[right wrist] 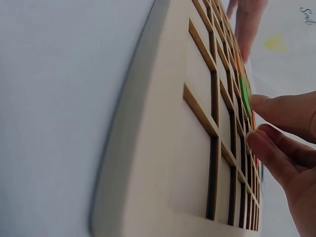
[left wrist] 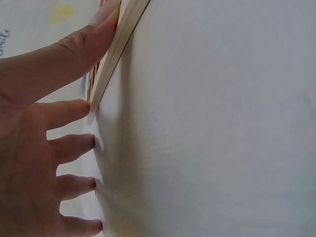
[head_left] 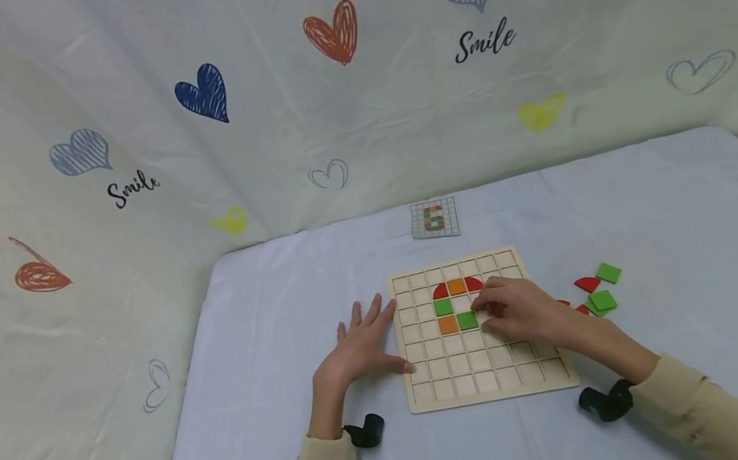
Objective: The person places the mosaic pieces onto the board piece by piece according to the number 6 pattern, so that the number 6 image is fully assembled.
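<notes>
A wooden grid board lies on the cloth with red, orange and green pieces in its upper middle, among them a green square. My left hand, fingers spread, touches the board's left edge with thumb and index finger; the left wrist view shows the thumb against the rim. My right hand is over the board, fingers bent and their tips just right of the green square. In the right wrist view its thumb is beside a green piece; whether the fingertips hold a piece is hidden.
Loose green squares and red rounded pieces lie right of the board, partly behind the right forearm. A small card with a coloured grid pattern lies beyond the board. A patterned curtain hangs behind the white-covered table.
</notes>
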Tool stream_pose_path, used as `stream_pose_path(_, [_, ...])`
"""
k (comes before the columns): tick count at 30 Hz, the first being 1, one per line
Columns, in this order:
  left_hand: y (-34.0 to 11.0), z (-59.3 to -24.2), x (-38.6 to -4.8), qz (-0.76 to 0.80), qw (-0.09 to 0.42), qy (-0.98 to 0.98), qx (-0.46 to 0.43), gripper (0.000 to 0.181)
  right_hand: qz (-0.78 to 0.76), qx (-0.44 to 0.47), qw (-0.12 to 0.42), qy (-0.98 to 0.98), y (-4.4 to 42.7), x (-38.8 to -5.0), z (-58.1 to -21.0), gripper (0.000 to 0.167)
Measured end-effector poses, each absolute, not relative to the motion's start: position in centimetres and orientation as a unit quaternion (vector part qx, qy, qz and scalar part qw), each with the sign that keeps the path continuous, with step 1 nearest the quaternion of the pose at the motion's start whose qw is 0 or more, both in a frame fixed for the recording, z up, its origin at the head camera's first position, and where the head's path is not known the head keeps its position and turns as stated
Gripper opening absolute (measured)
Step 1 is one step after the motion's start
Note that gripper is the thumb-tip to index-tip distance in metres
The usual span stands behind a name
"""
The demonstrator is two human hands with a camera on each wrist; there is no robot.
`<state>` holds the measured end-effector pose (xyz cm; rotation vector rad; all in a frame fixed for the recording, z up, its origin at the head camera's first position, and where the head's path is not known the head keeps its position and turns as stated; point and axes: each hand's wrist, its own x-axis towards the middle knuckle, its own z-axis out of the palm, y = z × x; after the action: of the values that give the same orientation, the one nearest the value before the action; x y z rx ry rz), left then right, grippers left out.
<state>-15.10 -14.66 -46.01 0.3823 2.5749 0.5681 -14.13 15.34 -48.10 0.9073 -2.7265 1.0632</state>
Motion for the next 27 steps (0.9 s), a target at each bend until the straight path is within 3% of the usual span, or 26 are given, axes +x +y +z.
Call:
stream_pose_path(10, [-14.7,-45.9,-15.0,0.210,0.235,0.939,0.140,0.112,0.332,0.256,0.007,-0.908,16.8,-13.3,-47.5,0.024])
stream_pose_path(20, [-14.7,-45.9,-15.0,0.209,0.236,0.938,0.147,0.111,0.333,0.245,0.022,-0.910,18.7,-12.4,-47.1,0.025])
stream_pose_path(27, [-14.7,-45.9,-14.9,0.213,0.236,0.937,0.144,0.111,0.334,0.257,0.061,-0.905,20.5,-11.6,-47.3,0.028])
